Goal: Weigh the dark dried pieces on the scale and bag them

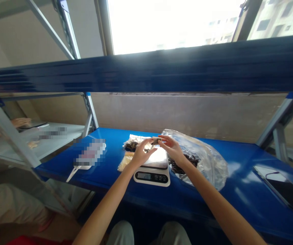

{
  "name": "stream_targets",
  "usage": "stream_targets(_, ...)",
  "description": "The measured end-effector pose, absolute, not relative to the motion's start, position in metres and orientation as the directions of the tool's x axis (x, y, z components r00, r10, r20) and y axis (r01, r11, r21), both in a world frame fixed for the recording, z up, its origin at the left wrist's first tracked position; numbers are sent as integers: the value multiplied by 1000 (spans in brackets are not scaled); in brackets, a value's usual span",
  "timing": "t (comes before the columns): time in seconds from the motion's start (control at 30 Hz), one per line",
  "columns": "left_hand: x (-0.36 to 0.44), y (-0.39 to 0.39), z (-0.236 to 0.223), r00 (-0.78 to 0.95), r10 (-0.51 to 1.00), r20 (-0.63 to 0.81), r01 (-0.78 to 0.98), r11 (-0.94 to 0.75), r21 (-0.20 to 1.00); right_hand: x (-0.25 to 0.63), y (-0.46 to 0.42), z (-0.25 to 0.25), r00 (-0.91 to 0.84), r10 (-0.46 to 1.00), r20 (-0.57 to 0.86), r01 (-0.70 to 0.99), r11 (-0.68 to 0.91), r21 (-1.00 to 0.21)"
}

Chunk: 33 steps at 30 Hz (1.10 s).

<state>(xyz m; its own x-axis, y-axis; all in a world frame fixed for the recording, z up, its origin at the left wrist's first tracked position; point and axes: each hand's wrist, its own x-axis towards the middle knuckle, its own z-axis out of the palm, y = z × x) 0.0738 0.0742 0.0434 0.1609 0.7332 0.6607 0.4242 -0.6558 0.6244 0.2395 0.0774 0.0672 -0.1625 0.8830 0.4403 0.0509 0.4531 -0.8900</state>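
Note:
My left hand [140,152] and my right hand [171,147] meet above a small white kitchen scale [153,172] on the blue shelf [238,190]. Both hands pinch a small dark piece [156,140] between their fingertips, held over the scale's steel platform. The scale's display is lit. A large clear plastic bag [205,158] with dark dried pieces inside lies just right of the scale, under my right wrist. Smaller clear packets [132,143] with dark contents lie behind and left of the scale.
A black phone with a cable [286,190] lies at the right of the shelf. A blurred white object [89,154] sits at the left end. A blue shelf beam [161,68] crosses overhead. Another person's hand [20,122] rests on a neighbouring grey table [59,137].

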Motion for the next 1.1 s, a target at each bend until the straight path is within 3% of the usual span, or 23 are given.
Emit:
stream_targets(0.27, 74, 73, 41, 160, 779, 607, 501, -594, 630, 238, 79, 60, -195, 870, 452, 105, 477, -873)
stream_targets(0.83, 73, 69, 47, 141, 640, 755, 523, -696, 493, 238, 79, 63, -134, 861, 491, 88, 503, -860)
stream_targets(1.1, 73, 67, 51, 132, 649, 750, 458, -711, 534, 243, 84, 63, -89, 864, 495, 20, 499, -866)
